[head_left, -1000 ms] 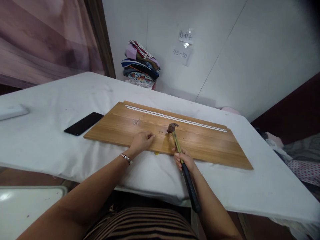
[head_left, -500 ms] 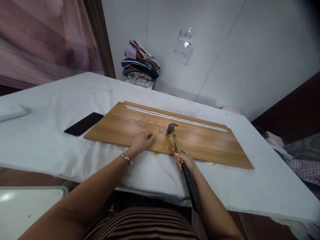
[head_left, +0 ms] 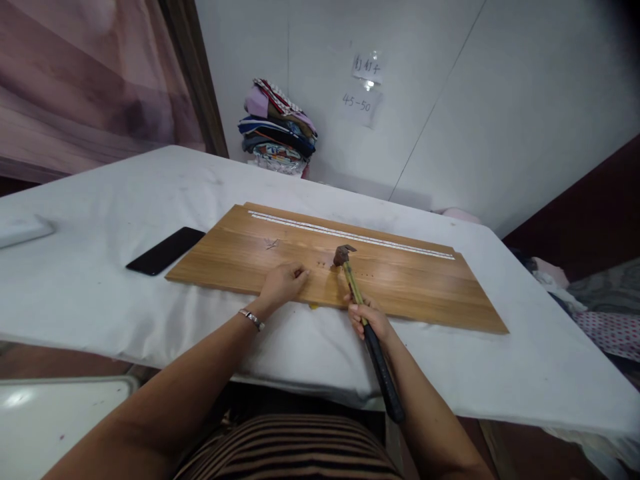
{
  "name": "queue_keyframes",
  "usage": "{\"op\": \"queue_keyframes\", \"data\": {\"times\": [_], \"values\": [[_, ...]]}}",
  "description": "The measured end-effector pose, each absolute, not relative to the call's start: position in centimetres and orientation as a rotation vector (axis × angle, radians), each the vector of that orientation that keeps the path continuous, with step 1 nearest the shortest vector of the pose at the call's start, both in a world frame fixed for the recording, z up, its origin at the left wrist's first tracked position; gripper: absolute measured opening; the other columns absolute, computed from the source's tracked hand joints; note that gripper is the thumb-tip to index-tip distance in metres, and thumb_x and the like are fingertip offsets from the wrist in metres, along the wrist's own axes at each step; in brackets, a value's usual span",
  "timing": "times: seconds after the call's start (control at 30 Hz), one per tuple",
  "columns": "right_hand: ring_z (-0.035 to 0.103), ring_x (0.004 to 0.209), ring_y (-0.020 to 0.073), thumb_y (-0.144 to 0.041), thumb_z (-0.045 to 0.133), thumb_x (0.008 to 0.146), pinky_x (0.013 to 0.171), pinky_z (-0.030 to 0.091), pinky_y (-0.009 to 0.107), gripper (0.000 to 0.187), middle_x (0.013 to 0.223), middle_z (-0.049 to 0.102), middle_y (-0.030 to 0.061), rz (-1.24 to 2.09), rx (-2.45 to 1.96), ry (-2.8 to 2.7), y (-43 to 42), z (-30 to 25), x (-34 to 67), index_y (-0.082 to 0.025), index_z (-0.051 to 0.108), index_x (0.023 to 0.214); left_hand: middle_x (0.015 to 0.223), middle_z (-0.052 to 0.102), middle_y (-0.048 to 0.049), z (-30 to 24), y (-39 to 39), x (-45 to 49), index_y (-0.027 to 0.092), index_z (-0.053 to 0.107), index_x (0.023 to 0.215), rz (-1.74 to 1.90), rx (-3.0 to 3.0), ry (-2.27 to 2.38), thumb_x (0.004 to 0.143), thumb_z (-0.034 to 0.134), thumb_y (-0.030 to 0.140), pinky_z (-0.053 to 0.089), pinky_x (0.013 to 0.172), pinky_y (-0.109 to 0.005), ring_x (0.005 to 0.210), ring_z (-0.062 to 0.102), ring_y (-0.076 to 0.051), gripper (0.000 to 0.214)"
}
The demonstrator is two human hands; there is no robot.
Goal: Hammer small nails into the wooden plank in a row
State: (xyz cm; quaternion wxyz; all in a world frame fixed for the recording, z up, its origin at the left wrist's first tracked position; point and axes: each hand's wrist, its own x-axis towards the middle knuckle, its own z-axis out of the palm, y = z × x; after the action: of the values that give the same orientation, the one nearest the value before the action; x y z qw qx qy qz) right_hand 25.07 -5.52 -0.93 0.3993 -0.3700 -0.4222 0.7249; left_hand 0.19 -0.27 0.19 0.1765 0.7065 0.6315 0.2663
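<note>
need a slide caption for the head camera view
Right hand holds a hammer over a wooden board, left hand near its front edge, loose nails lying beyond.

Homelike room with pink curtain and folded clothes pile

White-clothed table, wooden board lying flat, black slab beside; white object leftmost

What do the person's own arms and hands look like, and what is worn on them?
Both the left hand and the right hand are ungloved, and no sleeves show. A silver-coloured bracelet, possibly a watch, circles the left wrist; nothing is visible around the right one.
</note>
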Motion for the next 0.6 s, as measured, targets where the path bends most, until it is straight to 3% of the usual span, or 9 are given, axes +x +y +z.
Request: {"op": "queue_keyframes", "data": {"times": [0.6], "values": [[0.037, 0.028, 0.0048, -0.036, 0.073, 0.067, 0.025, 0.032, 0.017, 0.040, 0.048, 0.045, -0.0133, 1.833, -0.988, -1.074, -5.63, -0.54, 24.88, -0.017, 0.054, 0.097, 0.079, 0.068, -0.0038, 0.09, -0.22, 0.17, 0.021, 0.062, 0.073, 0.765, 2.012, 1.791, 0.086, 0.046, 0.042, 0.041, 0.070, -0.029, 0.077, 0.059, -0.019, 0.030]]}}
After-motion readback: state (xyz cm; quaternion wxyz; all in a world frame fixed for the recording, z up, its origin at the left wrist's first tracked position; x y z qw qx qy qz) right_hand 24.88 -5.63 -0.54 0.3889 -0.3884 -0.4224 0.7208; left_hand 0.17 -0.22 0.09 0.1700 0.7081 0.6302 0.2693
